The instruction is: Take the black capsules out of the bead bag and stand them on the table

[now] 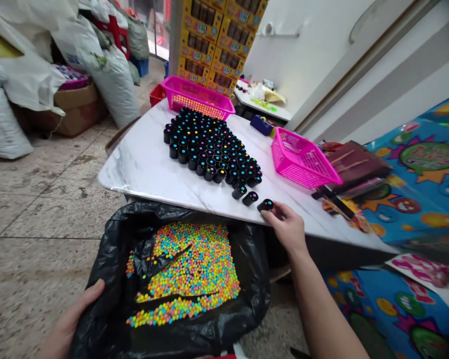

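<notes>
My right hand (pixel 290 230) pinches a small black cup (pixel 265 205) at the front edge of the white marbled table (pixel 142 167). Two more single cups stand just left of it, beside a large cluster of upright black cups (pixel 209 144) with blue, yellow and purple dots in their tops. Below the table edge is a tub lined with black plastic (pixel 247 319), holding many small coloured balls (pixel 198 264) in yellow, pink, blue and orange. My left hand (pixel 73 316) grips the tub's left rim, thumb on top; its other fingers are hidden beneath.
Two pink baskets (pixel 303 157) sit on the table, one at the back and one at the right. Yellow boxes (pixel 217 45) are stacked behind. White sacks (pixel 108 75) stand on the floor at left. Blue printed cartons (pixel 426 169) are at right.
</notes>
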A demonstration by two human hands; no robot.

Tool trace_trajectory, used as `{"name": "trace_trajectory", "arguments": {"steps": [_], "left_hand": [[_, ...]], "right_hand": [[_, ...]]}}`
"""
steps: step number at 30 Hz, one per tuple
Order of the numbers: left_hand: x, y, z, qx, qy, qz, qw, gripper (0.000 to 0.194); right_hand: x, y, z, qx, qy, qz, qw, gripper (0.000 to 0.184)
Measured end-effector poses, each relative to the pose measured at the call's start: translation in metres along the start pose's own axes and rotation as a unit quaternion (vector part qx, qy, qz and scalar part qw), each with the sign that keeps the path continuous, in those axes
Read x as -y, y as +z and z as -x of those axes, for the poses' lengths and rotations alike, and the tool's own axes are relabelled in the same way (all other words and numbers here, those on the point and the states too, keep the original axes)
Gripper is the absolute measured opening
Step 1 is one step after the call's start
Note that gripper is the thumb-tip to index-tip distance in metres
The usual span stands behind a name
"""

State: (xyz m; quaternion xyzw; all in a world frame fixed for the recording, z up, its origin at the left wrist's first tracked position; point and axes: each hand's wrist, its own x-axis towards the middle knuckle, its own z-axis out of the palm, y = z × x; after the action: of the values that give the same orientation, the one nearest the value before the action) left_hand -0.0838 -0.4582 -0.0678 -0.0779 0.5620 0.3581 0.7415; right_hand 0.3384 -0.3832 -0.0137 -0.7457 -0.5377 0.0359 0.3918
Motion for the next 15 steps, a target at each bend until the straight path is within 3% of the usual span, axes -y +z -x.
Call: {"name": "trace_trajectory", "arguments": {"steps": [4,7,9,10,12,14,15], "left_hand": [[0.001,0.006,0.006,-0.006,0.023,0.005,1.0,0.049],[0.001,0.006,0.005,0.042,0.033,0.018,0.998,0.035],[0.0,0.003,0.003,0.081,0.03,0.022,0.996,0.033],[0.0,0.003,0.001,0.096,0.029,0.024,0.995,0.033],[0.0,0.003,0.0,0.118,0.031,0.022,0.992,0.035],[0.0,0.005,0.001,0.136,0.04,0.007,0.99,0.034],[0.001,0.007,0.002,0.145,0.049,-0.002,0.988,0.033]], "right_hand": [[-0.003,0.005,-0.01,0.014,0.008,-0.008,1.0,0.054],[0.004,0.006,0.013,-0.07,0.034,0.013,0.997,0.049],[0.018,0.009,0.037,-0.147,-0.007,0.036,0.988,0.036],[0.029,0.011,0.05,-0.128,-0.052,0.022,0.99,0.031],[0.058,0.02,0.073,0.037,-0.186,-0.036,0.981,0.021],[0.09,0.037,0.088,0.209,-0.315,-0.086,0.922,0.023],[0.105,0.049,0.092,0.259,-0.364,-0.096,0.89,0.026]]}}
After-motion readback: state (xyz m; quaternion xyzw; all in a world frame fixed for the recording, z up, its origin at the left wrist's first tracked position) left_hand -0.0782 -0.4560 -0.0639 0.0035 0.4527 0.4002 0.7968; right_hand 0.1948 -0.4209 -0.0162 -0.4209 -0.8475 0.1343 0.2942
